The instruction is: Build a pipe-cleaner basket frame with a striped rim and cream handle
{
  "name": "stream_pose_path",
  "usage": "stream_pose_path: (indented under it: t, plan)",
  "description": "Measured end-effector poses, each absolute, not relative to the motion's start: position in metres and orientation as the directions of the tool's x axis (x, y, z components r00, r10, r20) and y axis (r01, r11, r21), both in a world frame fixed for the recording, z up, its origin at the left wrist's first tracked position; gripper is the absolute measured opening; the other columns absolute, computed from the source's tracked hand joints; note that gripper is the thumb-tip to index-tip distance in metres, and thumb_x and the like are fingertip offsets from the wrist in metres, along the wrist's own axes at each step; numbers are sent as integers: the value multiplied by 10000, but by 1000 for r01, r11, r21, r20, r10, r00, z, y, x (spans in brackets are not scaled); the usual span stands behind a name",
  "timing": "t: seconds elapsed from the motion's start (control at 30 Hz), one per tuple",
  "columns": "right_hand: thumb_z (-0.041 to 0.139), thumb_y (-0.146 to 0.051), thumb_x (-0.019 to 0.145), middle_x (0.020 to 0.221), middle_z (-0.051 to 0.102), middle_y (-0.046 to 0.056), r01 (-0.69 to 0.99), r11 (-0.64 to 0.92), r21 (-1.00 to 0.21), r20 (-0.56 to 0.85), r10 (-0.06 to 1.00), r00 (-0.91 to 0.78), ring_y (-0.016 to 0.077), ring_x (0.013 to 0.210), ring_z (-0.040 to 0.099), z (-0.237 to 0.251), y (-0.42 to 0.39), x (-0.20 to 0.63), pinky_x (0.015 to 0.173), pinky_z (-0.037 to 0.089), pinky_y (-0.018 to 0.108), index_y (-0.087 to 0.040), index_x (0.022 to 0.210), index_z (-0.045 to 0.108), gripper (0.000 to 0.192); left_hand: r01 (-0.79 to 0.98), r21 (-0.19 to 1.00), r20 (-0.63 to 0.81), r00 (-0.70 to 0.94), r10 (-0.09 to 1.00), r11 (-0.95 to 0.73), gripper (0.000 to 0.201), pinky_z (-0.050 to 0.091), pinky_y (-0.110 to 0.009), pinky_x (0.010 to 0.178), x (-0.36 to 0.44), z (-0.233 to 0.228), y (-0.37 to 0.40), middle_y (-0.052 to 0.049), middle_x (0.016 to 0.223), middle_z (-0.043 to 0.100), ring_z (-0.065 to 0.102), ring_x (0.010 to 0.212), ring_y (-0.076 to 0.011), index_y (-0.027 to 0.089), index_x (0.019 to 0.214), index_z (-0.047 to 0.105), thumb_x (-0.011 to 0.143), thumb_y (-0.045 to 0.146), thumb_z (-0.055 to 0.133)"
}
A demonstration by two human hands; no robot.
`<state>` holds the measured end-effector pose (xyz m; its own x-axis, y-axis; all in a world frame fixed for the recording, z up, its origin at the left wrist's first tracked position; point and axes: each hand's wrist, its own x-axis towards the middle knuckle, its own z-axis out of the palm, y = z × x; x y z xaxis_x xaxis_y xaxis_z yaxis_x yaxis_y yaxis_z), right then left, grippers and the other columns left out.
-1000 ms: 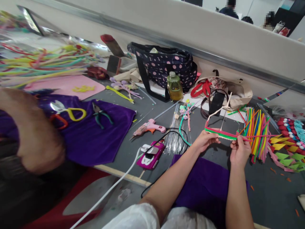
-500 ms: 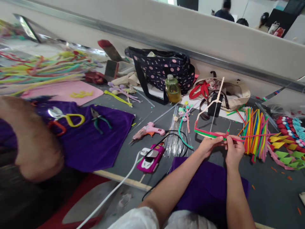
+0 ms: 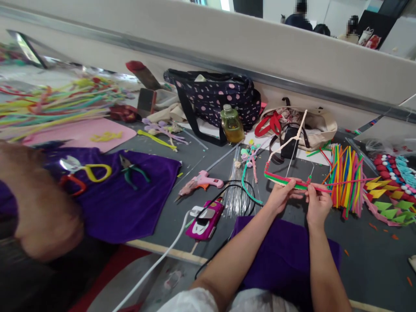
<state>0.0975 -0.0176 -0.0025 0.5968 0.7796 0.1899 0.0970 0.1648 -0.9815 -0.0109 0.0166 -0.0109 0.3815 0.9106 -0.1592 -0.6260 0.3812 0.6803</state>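
I see both hands raised just over the dark grey counter. My left hand has its fingers clenched on the near end of a bundle of green, red and pink pipe cleaners. My right hand pinches the same bundle a little further along, where a thin pink strand runs off to the right. A white twisted pipe cleaner rises from the bundle toward the wall.

Below my wrists lies a purple velvet cloth, reaching toward the counter's near wooden edge. Bare grey counter shows to the right of that cloth. Just right of my right hand stands a fan of multicoloured pipe cleaners, close enough to crowd that side.

Left of my left hand, clear thin rods, a black cable and a pink glue gun fill the middle.

Against the wall sits a navy bag with pink dots, open at the top, contents unclear. Beside it stand a capped bottle of yellowish liquid and a beige tote bag with red straps spilling out.
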Motion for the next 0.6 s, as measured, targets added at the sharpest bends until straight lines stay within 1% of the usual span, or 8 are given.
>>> stream_pose_path:
  t: [0.1,0.17,0.27,0.33,0.47,0.6]
  plan:
    - [659,-421,758,581,567,-20,112,159,-981,194,773,604,88,437,468,-4,-17,98,406,360,211,-153,840,629,282,-616,686,-165,387,907,388,448,558,-262,558,-11,-8,15,-158,946,712,707,732,-244,90,1000,661,702,416,737]
    - [662,-419,755,626,584,-4,141,163,-977,215,755,620,95,481,495,-5,-17,99,437,380,215,-151,838,637,282,-617,682,-171,389,905,394,445,560,-262,563,-11,-7,15,-154,921,716,707,731,-243,88,1018,655,709,399,734]
    - [666,-410,754,692,605,18,168,183,-969,248,739,627,107,544,525,-4,-18,99,468,401,220,-153,832,646,269,-633,657,-196,380,904,409,417,565,-268,592,-11,-8,16,-149,856,722,705,729,-234,76,989,657,721,388,727]
    - [666,-407,754,688,598,13,156,198,-968,252,739,625,104,542,520,-5,-19,99,461,395,216,-156,831,643,263,-653,630,-225,364,904,420,402,568,-277,606,-13,-10,18,-143,839,724,701,702,-217,79,957,659,733,407,712]
    - [665,-419,747,599,545,-26,85,206,-975,214,752,624,83,475,468,-8,-17,102,422,361,202,-161,837,624,276,-686,618,-254,287,924,383,353,569,-277,626,-19,-15,25,-128,877,725,696,682,-193,98,915,655,708,370,741]
    - [695,-392,723,522,490,-64,-82,192,-978,106,795,597,58,416,402,-9,-12,104,376,299,176,-166,836,605,268,-689,640,-241,240,940,340,347,568,-289,670,-21,-16,25,-124,877,726,700,722,-203,98,903,654,671,328,774]
